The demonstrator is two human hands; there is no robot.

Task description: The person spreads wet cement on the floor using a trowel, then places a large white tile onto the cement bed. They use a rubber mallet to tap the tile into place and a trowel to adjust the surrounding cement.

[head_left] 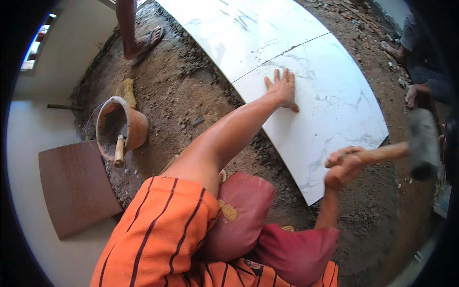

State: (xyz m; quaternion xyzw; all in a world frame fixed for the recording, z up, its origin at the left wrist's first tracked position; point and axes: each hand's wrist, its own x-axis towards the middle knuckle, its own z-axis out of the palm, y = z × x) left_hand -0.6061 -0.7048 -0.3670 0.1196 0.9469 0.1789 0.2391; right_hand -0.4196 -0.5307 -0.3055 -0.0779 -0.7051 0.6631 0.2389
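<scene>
My left hand (283, 91) lies with its fingers spread on a large white tile (330, 105) with grey marbled veins. In my right hand (345, 166) is the wooden handle of a mallet (423, 146), closed in the fist. The dark, thick head of the mallet is raised at the right, past the tile's edge, and a little blurred. A second marbled tile (248, 28) lies beyond the first, with a thin dark joint between them. Both rest on rough grey-brown mortar.
An orange-brown bucket (136, 128) with a wooden-handled tool (119, 150) stands on the left soil. A brown board (76, 186) leans by the white wall. A person's sandalled foot (146, 45) is at the upper left; another person's foot (393, 50) is at the right.
</scene>
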